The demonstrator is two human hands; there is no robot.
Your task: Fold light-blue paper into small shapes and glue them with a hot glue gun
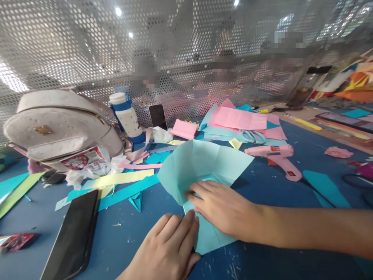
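A light blue sheet of paper [204, 159] stands creased on the blue table, its far part raised and curved and its near part lying flat. At the near left edge of the sheet is my left hand [167, 247], fingers bent and pressed together, with the paper's edge between fingers and thumb. My right hand [221, 208] lies across the fold in the middle, fingers stretched out and pressing on the paper; its fingertips are partly inside the curve. Just right of the sheet lies a pink glue gun [281, 155].
A black phone [74, 233] lies at the left front. Behind it are paper strips [128, 190], a white backpack [58, 132] and a bottle [125, 116]. Pink paper [239, 116] and blue scissors [253, 136] lie at the back. A perforated metal screen [180, 50] stands behind the table.
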